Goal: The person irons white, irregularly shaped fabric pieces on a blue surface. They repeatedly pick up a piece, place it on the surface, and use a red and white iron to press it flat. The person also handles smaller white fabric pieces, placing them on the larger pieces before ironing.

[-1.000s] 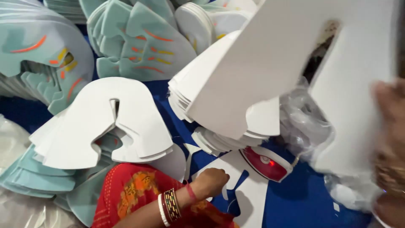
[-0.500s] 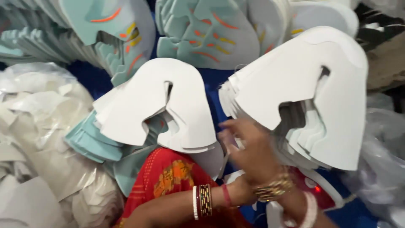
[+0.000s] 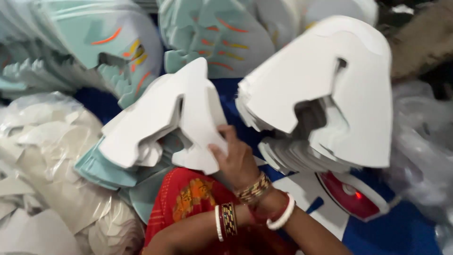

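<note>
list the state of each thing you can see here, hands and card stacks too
right hand: gripping the lower edge of the left white stack
left hand: hidden behind the right wrist, grip cannot be told
left white stack: tilted, resting on teal pieces
right white stack: fanned, leaning, untouched
teal printed stacks: piled at the back, print side up
red and white piece: flat under the right stack
plastic wrap: crumpled at the left

We see a blue sheet (image 3: 401, 231) under everything. On it rest two stacks of white die-cut card shapes (image 3: 160, 123) (image 3: 330, 89), pale green printed stacks (image 3: 212, 38) behind them, crumpled clear plastic wrapping (image 3: 52, 160) at the left, and a red-and-white oval piece (image 3: 351, 198) near the right stack.
</note>
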